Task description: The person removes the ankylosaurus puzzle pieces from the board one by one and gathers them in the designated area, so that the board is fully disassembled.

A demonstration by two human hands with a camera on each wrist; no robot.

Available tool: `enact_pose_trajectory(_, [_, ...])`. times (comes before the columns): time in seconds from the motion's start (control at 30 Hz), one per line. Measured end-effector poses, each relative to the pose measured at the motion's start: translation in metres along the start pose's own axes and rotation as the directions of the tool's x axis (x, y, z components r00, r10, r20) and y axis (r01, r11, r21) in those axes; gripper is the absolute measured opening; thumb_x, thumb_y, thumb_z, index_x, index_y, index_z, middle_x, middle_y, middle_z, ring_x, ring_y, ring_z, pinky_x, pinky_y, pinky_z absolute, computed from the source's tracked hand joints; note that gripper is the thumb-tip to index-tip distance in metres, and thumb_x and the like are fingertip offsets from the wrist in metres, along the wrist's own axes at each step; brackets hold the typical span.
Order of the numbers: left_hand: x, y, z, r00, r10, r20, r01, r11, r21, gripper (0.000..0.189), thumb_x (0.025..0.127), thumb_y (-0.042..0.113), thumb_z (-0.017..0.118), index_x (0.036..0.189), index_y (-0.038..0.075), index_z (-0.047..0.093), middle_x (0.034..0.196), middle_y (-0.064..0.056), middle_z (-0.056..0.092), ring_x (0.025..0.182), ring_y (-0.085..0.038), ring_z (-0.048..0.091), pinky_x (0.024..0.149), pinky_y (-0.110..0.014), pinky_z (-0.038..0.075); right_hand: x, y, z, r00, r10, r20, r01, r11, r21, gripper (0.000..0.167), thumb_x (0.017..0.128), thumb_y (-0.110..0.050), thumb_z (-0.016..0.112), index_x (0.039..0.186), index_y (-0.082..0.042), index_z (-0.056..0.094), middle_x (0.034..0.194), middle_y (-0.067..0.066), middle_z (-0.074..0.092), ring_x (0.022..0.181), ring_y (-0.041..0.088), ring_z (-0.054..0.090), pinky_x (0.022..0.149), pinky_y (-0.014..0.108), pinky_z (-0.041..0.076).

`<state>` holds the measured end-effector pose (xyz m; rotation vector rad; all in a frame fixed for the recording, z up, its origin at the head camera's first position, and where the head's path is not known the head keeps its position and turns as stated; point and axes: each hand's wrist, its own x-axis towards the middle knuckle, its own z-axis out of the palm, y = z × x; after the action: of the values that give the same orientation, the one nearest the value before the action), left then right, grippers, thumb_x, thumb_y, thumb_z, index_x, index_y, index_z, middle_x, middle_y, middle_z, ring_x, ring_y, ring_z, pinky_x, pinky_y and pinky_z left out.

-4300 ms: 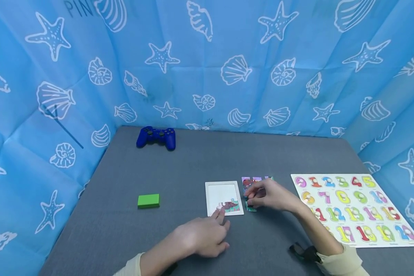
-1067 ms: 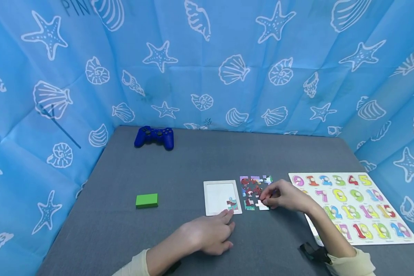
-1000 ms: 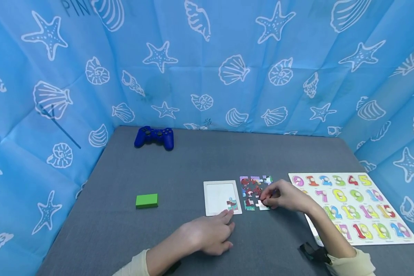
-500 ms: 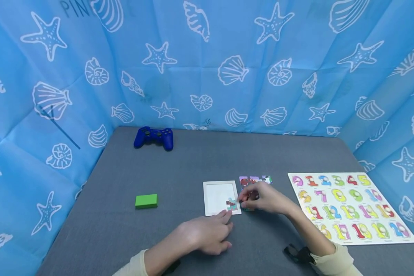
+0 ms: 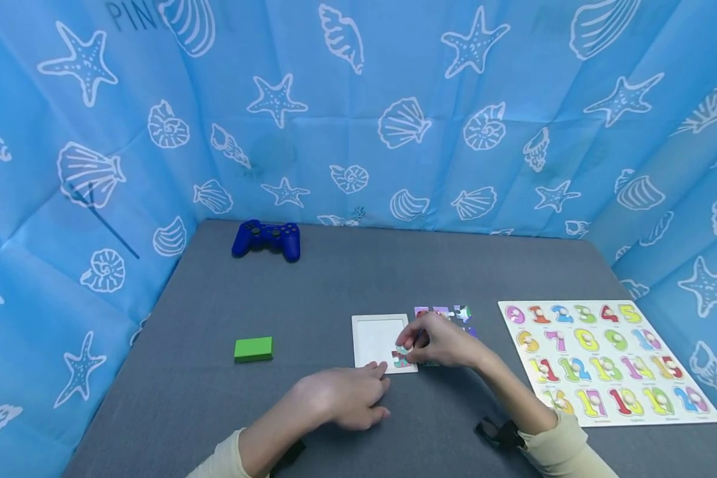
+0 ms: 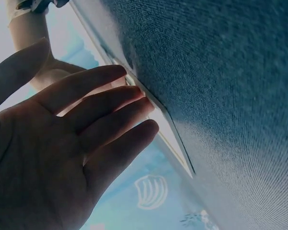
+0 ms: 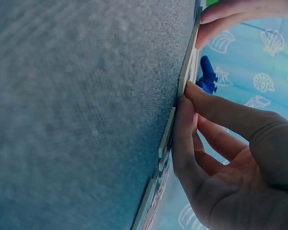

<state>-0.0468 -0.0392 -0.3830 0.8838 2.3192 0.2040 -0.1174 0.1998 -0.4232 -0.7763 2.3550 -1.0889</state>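
A white square puzzle tray [image 5: 364, 321] lies flat on the grey table, with a teal and reddish-brown puzzle piece [image 5: 399, 363] in its near right corner. My left hand [image 5: 346, 396] lies in front of the tray, its fairly straight fingers touching the near rim. From the right, my right hand [image 5: 445, 342] reaches over the tray's right rim and pinches that piece between thumb and index finger; its fingers partly cover it. Several more puzzle pieces [image 5: 463, 314] lie right of the tray, partly hidden under this hand. Seen by the right wrist camera, thumb and index fingertips [image 7: 190, 90] meet at the tray's edge.
A white number board [image 5: 579, 364] with knobbed coloured numerals lies at the right. A green block [image 5: 253, 349] sits left of the tray, and a blue game controller [image 5: 267, 239] is at the back left. A blue shell-patterned curtain [image 5: 346, 119] encloses the table.
Over four seconds, the tray went from two pieces to one. My right hand placed a piece among those at right, then moved left onto the remaining piece. My left hand shifted slightly left.
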Motion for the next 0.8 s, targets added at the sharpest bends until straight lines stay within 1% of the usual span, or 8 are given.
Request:
enact_pose_trajectory(0.17, [0.000, 0.000, 0.002, 1.000, 0.001, -0.002, -0.001, 1.000, -0.002, 0.058, 0.111, 0.045, 0.059, 0.159, 0.014, 0.056, 0.178, -0.005, 0.035, 0.167, -0.018, 0.033, 0.133, -0.040, 0.038, -0.001, 0.000, 0.000, 1.000, 0.002, 0.008, -0.002, 1.000, -0.002, 0.016, 0.090, 0.003, 0.081, 0.105, 0.001, 0.077, 0.089, 0.008, 0.068, 0.076, 0.006, 0.060, 0.068, 0.019, 0.055])
enact_pose_trajectory(0.3, [0.000, 0.001, 0.004, 1.000, -0.006, -0.006, 0.006, 1.000, 0.002, 0.058, 0.111, 0.045, 0.059, 0.160, 0.014, 0.055, 0.179, -0.005, 0.034, 0.168, -0.020, 0.032, 0.134, -0.040, 0.036, -0.002, 0.000, 0.001, 1.000, -0.014, -0.008, 0.014, 1.000, -0.013, 0.019, 0.088, 0.002, 0.084, 0.105, 0.001, 0.076, 0.090, 0.011, 0.069, 0.077, 0.006, 0.060, 0.070, 0.020, 0.055])
enact_pose_trajectory(0.37, [0.000, 0.002, 0.006, 1.000, -0.009, -0.022, 0.010, 1.000, 0.022, 0.059, 0.110, 0.046, 0.059, 0.160, 0.015, 0.055, 0.179, -0.006, 0.035, 0.167, -0.020, 0.032, 0.134, -0.039, 0.036, -0.004, -0.001, 0.002, 0.999, -0.025, -0.021, 0.024, 1.000, -0.013, 0.019, 0.088, 0.002, 0.085, 0.104, 0.000, 0.075, 0.091, 0.012, 0.070, 0.078, 0.006, 0.060, 0.071, 0.020, 0.056])
enact_pose_trajectory(0.5, [0.000, 0.004, 0.008, 0.999, -0.012, -0.052, 0.015, 0.998, 0.059, 0.059, 0.110, 0.046, 0.060, 0.160, 0.015, 0.056, 0.178, -0.006, 0.036, 0.167, -0.021, 0.034, 0.133, -0.038, 0.037, -0.007, -0.002, 0.003, 0.997, -0.057, -0.047, 0.056, 0.998, -0.011, 0.014, 0.092, 0.004, 0.080, 0.104, 0.000, 0.074, 0.092, 0.011, 0.072, 0.079, 0.006, 0.063, 0.073, 0.022, 0.059])
enact_pose_trajectory(0.6, [0.001, 0.004, 0.008, 0.999, -0.015, -0.046, 0.018, 0.998, 0.053, 0.059, 0.110, 0.046, 0.060, 0.159, 0.015, 0.056, 0.178, -0.006, 0.036, 0.167, -0.020, 0.034, 0.133, -0.039, 0.038, -0.010, -0.003, 0.002, 0.995, -0.077, -0.069, 0.076, 0.997, -0.005, 0.010, 0.095, 0.005, 0.075, 0.104, 0.000, 0.074, 0.093, 0.010, 0.073, 0.079, 0.006, 0.064, 0.073, 0.023, 0.059])
enact_pose_trajectory(0.8, [0.001, 0.003, 0.008, 0.999, -0.019, -0.031, 0.021, 0.999, 0.035, 0.058, 0.110, 0.046, 0.059, 0.160, 0.016, 0.056, 0.179, -0.005, 0.033, 0.168, -0.019, 0.031, 0.133, -0.039, 0.037, -0.020, 0.000, -0.004, 0.995, -0.040, -0.092, 0.045, 0.998, 0.050, 0.012, 0.098, 0.004, 0.072, 0.108, -0.001, 0.075, 0.095, 0.011, 0.072, 0.079, 0.006, 0.064, 0.071, 0.021, 0.057])
